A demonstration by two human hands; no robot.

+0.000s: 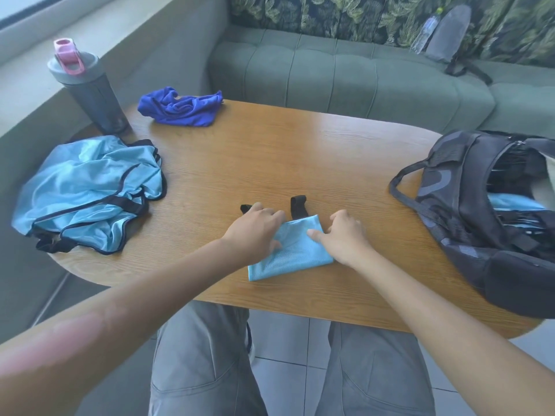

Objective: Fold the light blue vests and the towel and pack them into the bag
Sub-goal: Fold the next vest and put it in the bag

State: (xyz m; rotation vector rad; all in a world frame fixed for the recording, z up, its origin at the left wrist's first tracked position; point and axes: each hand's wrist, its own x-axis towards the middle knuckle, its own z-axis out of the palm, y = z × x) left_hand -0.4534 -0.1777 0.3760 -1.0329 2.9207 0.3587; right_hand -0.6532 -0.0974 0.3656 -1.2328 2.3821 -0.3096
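A folded light blue vest point(295, 253) with two black straps sticking out at its far side lies near the front edge of the wooden table point(270, 151). My left hand point(255, 228) presses on its left part, fingers curled onto the fabric. My right hand point(345, 235) rests on its right edge, thumb on the cloth. A heap of unfolded light blue vests point(90, 190) lies at the table's left. A crumpled dark blue towel point(180, 108) sits at the far left. The dark bag point(486, 217) stands open at the right, with light blue fabric inside.
A grey shaker bottle with a pink cap point(87, 88) stands at the table's far left corner. Behind the table runs a green sofa point(345, 73) holding a water bottle point(425, 33) and a grey pouch. My knees are under the table's front edge.
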